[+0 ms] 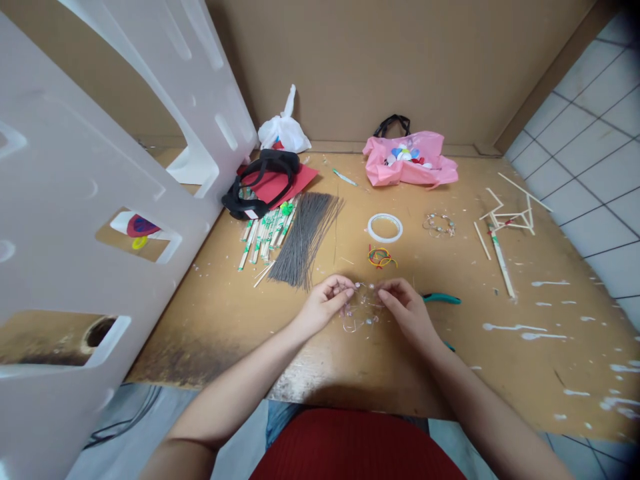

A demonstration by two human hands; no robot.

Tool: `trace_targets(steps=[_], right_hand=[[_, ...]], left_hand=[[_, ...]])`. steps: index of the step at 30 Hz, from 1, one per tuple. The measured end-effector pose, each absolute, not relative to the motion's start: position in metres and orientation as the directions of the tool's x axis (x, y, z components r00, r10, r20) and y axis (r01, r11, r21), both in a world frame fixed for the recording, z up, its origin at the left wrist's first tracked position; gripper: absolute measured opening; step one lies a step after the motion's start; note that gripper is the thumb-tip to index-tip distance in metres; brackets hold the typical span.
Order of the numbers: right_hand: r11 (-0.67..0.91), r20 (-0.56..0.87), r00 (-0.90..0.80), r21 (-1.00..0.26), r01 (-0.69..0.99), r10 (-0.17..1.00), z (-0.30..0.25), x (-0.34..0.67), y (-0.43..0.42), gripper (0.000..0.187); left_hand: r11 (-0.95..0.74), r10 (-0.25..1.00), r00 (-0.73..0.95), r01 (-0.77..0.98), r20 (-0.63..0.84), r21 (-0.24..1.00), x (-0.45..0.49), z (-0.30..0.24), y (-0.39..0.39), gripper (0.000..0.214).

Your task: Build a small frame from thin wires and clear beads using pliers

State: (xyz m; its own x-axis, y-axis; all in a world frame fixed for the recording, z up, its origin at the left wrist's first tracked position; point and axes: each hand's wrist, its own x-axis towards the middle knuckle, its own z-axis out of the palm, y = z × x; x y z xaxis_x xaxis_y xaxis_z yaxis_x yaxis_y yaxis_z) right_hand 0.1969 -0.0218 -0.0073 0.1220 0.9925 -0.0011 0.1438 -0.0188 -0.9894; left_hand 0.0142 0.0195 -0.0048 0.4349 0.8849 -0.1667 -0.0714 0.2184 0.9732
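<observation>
Between my two hands a thin wire with beads (369, 321) hangs in loops just above the table. My left hand (327, 300) pinches its left side between thumb and fingertips. On the other side my right hand (404, 305) pinches the wire near a pale bead. The exact grip points are small and partly covered by my fingers. Pliers with teal handles (443, 299) lie beside and partly under my right hand. Just beyond my hands sits a small bundle of red, yellow and green bands (381, 257).
A roll of white tape (385, 228) and a beaded wire ring (440, 225) lie farther back. Grey wires (303, 240), packaged chopsticks (265, 233) and a black head strap (260, 183) are left. A pink bag (410, 160) stands behind; a stick frame (510, 217) lies right.
</observation>
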Motion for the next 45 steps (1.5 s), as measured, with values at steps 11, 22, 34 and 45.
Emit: trace_targets(steps=[11,22,34,45], right_hand=[[-0.294,-0.282,-0.158,-0.954,-0.055,0.946,-0.009,0.188,-0.025,0.033],[-0.271,-0.238,-0.198,-0.949,-0.161,0.951,-0.006,0.197,-0.023,0.017],[0.418,0.358,-0.222,-0.828,0.373,0.907,-0.01,0.19,-0.033,0.016],[0.387,0.422,-0.101,-0.675,0.628,0.901,-0.015,0.189,-0.031,0.01]], left_hand=[[0.088,0.894,0.438,0.035,-0.094,0.996,0.024,-0.015,0.007,0.024],[0.273,0.883,0.43,-0.147,-0.187,0.951,0.017,-0.008,0.017,0.035],[0.525,0.784,0.54,-0.311,-0.308,0.792,0.024,-0.017,0.016,0.03],[-0.138,0.904,0.417,0.067,0.098,0.988,0.018,-0.01,0.011,0.022]])
